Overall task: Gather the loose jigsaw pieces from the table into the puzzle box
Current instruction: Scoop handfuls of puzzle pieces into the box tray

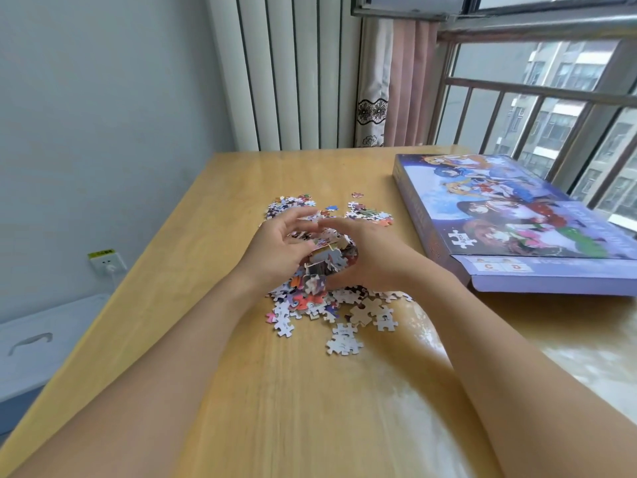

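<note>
Wooden counter (241, 391) by the window: left hand (275, 250) and right hand (365, 257) cup a heap of jigsaw pieces (324, 267) between them, puzzle box (510, 222) lying shut at 2 o'clock, so a carried scoop could spill through the finger gaps

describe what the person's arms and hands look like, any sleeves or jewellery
Both arms are bare right up to the edge of the picture, with no sleeves in view. The left hand and right hand wear no gloves, and no rings, watch or bracelets show on the fingers or wrists.
</note>
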The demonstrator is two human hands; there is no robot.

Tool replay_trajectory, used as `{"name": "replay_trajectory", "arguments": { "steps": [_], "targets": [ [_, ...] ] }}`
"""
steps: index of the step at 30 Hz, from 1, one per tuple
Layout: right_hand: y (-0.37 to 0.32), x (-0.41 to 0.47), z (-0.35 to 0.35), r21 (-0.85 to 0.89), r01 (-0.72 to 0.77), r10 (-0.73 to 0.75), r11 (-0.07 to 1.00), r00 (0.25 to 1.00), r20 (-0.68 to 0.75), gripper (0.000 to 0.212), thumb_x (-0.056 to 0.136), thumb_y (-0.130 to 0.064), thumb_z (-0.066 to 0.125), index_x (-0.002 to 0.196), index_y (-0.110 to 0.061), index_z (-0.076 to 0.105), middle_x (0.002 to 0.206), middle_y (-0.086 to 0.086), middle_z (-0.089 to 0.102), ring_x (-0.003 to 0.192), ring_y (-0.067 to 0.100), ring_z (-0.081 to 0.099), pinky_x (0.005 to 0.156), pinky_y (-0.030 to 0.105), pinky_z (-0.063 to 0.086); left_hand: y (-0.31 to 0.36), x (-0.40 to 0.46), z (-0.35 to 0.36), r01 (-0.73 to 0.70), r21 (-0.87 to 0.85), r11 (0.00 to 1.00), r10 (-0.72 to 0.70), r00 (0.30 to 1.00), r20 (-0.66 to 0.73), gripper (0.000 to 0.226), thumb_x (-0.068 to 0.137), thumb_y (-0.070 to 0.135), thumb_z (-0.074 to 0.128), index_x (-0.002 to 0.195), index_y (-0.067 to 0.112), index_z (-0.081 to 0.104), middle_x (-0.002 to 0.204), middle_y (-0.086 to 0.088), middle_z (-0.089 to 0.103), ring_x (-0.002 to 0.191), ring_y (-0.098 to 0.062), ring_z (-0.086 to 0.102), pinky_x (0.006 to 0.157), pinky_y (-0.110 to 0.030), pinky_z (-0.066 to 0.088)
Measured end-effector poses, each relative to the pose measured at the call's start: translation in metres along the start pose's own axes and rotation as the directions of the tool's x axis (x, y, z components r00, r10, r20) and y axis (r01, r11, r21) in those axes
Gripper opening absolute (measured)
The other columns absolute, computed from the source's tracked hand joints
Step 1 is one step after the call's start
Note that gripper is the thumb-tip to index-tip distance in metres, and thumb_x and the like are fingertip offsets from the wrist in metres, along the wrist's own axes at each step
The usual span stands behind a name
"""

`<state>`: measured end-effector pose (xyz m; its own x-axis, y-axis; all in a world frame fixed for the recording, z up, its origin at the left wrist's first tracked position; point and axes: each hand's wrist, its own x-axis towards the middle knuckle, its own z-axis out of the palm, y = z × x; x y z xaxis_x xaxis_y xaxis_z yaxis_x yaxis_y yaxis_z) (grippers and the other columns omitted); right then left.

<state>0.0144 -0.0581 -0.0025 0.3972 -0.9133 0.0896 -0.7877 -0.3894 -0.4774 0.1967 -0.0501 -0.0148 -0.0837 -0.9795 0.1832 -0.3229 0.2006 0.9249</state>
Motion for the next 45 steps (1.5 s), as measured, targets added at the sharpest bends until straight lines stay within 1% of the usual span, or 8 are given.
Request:
{"name": "replay_trajectory", "arguments": {
  "steps": [10, 16, 19, 24, 30, 35, 39, 45],
  "targets": [
    [0.003, 0.005, 0.002, 0.191, 0.039, 0.003, 0.981, 0.976, -0.219, 0.016, 0.083, -0.014, 0.071, 0.095, -0.026, 0.071, 0.086, -0.011, 0.069, 0.075, 0.006, 0.061, 0.064, 0.023, 0.043, 0.003, 0.003, 0.003, -0.040, -0.061, 0.997, 0.033, 0.992, -0.124, 0.024, 0.097, 0.013, 0.062, 0.116, 0.027, 0.068, 0.106, 0.007, 0.073, 0.097, -0.010, 0.070, 0.092, -0.037, 0.057],
    [0.004, 0.005, -0.001, 0.367, 0.065, 0.042, 0.928, 0.960, -0.277, 0.012, 0.085, -0.015, 0.072, 0.095, -0.019, 0.076, 0.083, -0.012, 0.073, 0.063, -0.003, 0.061, 0.055, 0.017, 0.047, 0.003, 0.000, 0.000, -0.169, 0.128, 0.977, 0.176, 0.983, -0.047, 0.045, 0.075, 0.044, 0.083, 0.115, 0.031, 0.069, 0.111, 0.018, 0.069, 0.110, 0.003, 0.060, 0.092, -0.020, 0.049],
    [0.007, 0.007, -0.002, 0.556, 0.023, 0.117, 0.831, 0.970, -0.215, 0.016, 0.086, -0.018, 0.075, 0.100, -0.024, 0.079, 0.085, -0.006, 0.075, 0.056, 0.000, 0.057, 0.047, 0.014, 0.044, -0.001, 0.001, 0.003, -0.195, 0.177, 0.965, 0.202, 0.979, -0.023, 0.041, 0.080, 0.030, 0.083, 0.118, 0.032, 0.068, 0.111, 0.019, 0.069, 0.108, 0.005, 0.061, 0.096, -0.023, 0.050],
    [0.009, 0.009, 0.000, 0.720, 0.013, 0.142, 0.693, 0.978, -0.154, 0.019, 0.084, -0.009, 0.081, 0.102, -0.013, 0.077, 0.094, 0.006, 0.076, 0.079, 0.015, 0.071, 0.067, 0.031, 0.060, -0.004, 0.008, 0.006, -0.205, 0.121, 0.971, 0.217, 0.971, -0.103, 0.018, 0.093, 0.017, 0.070, 0.102, 0.032, 0.073, 0.096, 0.017, 0.074, 0.092, 0.000, 0.068, 0.079, -0.025, 0.055],
    [0.008, 0.008, -0.004, 0.505, -0.026, 0.135, 0.862, 0.974, -0.181, 0.048, 0.071, -0.003, 0.089, 0.115, -0.013, 0.073, 0.089, -0.008, 0.065, 0.054, -0.006, 0.058, 0.042, 0.009, 0.041, -0.009, 0.015, 0.008, -0.225, 0.145, 0.964, 0.234, 0.971, -0.048, 0.018, 0.088, 0.017, 0.076, 0.103, 0.027, 0.074, 0.096, 0.013, 0.074, 0.091, -0.004, 0.069, 0.082, -0.027, 0.057],
    [0.011, 0.009, -0.004, 0.280, -0.027, 0.092, 0.960, 0.972, -0.219, 0.062, 0.065, -0.013, 0.093, 0.123, -0.017, 0.070, 0.081, -0.015, 0.061, 0.053, -0.008, 0.050, 0.045, 0.005, 0.037, -0.007, 0.015, 0.011, -0.275, 0.193, 0.942, 0.284, 0.958, -0.020, 0.017, 0.086, 0.015, 0.077, 0.104, 0.017, 0.076, 0.095, 0.007, 0.075, 0.087, -0.009, 0.070, 0.084, -0.032, 0.056],
    [0.006, 0.009, -0.006, 0.134, 0.015, 0.018, 0.991, 0.969, -0.247, 0.055, 0.064, -0.019, 0.093, 0.115, -0.015, 0.074, 0.097, 0.000, 0.073, 0.074, 0.009, 0.060, 0.068, 0.024, 0.047, -0.006, 0.014, 0.010, -0.270, 0.161, 0.949, 0.276, 0.961, -0.015, 0.018, 0.085, 0.020, 0.079, 0.102, 0.020, 0.076, 0.090, 0.003, 0.075, 0.082, -0.016, 0.071, 0.081, -0.040, 0.058],
    [0.019, 0.014, -0.003, 0.125, -0.004, 0.035, 0.992, 0.969, -0.243, 0.040, 0.063, -0.028, 0.095, 0.087, -0.005, 0.072, 0.083, 0.016, 0.069, 0.066, 0.027, 0.061, 0.061, 0.036, 0.049, -0.008, 0.017, 0.009, -0.202, 0.075, 0.976, 0.204, 0.979, -0.015, 0.027, 0.086, 0.020, 0.078, 0.112, 0.024, 0.069, 0.097, -0.001, 0.074, 0.077, -0.002, 0.065, 0.071, -0.013, 0.048]
  ]
}}
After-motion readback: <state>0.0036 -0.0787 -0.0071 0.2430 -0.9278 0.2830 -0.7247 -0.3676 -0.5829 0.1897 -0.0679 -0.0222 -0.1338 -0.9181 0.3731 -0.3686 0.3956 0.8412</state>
